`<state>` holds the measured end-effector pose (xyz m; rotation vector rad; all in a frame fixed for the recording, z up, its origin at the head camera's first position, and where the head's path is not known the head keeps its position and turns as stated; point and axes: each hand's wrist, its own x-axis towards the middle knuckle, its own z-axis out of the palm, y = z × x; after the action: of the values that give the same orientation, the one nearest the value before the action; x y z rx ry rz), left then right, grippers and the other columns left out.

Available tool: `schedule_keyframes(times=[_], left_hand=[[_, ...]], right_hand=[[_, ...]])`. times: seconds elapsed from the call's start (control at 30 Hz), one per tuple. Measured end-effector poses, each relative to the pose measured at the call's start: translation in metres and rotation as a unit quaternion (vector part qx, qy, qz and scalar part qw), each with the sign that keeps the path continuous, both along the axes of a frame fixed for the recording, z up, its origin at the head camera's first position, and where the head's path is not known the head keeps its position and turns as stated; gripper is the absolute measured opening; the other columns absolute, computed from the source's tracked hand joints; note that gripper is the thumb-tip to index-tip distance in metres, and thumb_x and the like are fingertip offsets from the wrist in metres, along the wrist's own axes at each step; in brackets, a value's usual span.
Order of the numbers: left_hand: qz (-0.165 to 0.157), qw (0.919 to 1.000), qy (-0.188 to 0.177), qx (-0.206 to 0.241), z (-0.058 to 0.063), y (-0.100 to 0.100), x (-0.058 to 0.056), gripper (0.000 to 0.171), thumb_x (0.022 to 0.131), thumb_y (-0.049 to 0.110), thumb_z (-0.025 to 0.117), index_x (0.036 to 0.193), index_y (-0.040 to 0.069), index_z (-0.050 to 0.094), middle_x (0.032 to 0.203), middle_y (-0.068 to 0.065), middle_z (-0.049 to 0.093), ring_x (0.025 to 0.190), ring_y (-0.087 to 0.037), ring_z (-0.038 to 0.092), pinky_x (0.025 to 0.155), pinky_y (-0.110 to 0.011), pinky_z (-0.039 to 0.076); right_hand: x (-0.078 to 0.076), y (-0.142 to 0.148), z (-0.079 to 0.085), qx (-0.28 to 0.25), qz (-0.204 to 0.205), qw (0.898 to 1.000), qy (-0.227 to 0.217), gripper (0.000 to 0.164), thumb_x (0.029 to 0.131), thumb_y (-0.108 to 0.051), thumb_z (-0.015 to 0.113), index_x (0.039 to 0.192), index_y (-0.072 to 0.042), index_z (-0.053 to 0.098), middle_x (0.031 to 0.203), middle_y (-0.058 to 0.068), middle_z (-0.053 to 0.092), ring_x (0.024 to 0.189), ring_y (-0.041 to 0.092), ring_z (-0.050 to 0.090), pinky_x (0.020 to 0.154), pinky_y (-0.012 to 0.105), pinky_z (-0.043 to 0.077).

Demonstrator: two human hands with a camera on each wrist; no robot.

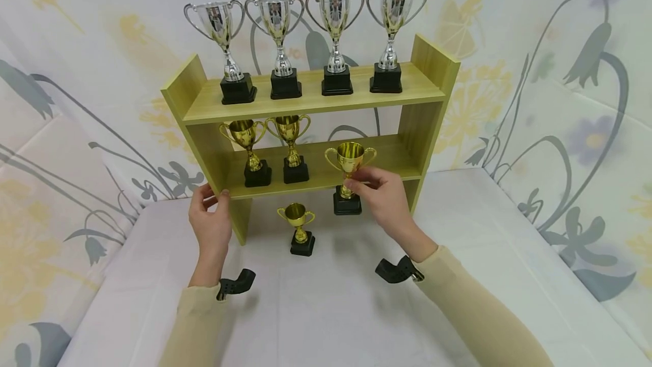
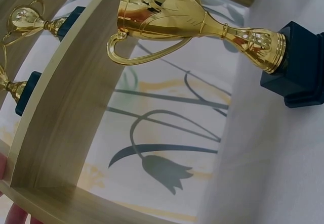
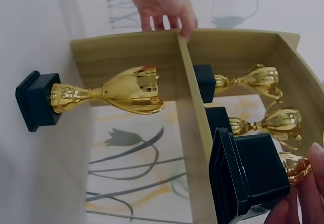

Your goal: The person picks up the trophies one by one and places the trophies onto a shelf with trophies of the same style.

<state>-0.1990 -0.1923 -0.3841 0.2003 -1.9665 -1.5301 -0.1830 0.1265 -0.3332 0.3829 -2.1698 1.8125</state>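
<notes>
My right hand (image 1: pixel 380 195) pinches a gold trophy cup (image 1: pixel 350 156) by its stem. The cup is upright, its black base just in front of the middle shelf's edge; the right wrist view shows the base's underside (image 3: pixel 223 178). My left hand (image 1: pixel 211 217) grips the left side of the wooden shelf unit (image 1: pixel 326 107), with the thumb on the front edge and fingers round the outside. Two gold trophies (image 1: pixel 245 137) (image 1: pixel 289 132) stand at the left of the middle shelf. Another gold trophy (image 1: pixel 297 220) stands on the white table below, large in the left wrist view (image 2: pixel 162 11).
On the top shelf, several silver trophies (image 1: pixel 336 16) stand in a row on black bases. White cloth (image 1: pixel 326 310) covers the table. Behind and beside the unit hangs a flower-patterned backdrop (image 1: pixel 509 89). A black camera mount (image 1: pixel 239 283) is strapped at each wrist.
</notes>
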Motion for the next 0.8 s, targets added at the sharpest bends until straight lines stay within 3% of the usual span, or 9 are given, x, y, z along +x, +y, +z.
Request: schedule_keyframes(times=[0.8], left_hand=[[-0.007, 1.0000, -0.003, -0.003, 0.001, -0.001, 0.002, 0.032, 0.099, 0.019, 0.058, 0.128, 0.005, 0.060, 0.111, -0.002, 0.054, 0.101, -0.010, 0.050, 0.081, -0.022, 0.049]], right_hand=[[-0.014, -0.001, 0.018, 0.012, 0.008, 1.000, 0.026, 0.015, 0.087, -0.011, 0.075, 0.097, 0.000, 0.075, 0.091, 0.007, 0.073, 0.081, 0.016, 0.067, 0.070, 0.025, 0.052]])
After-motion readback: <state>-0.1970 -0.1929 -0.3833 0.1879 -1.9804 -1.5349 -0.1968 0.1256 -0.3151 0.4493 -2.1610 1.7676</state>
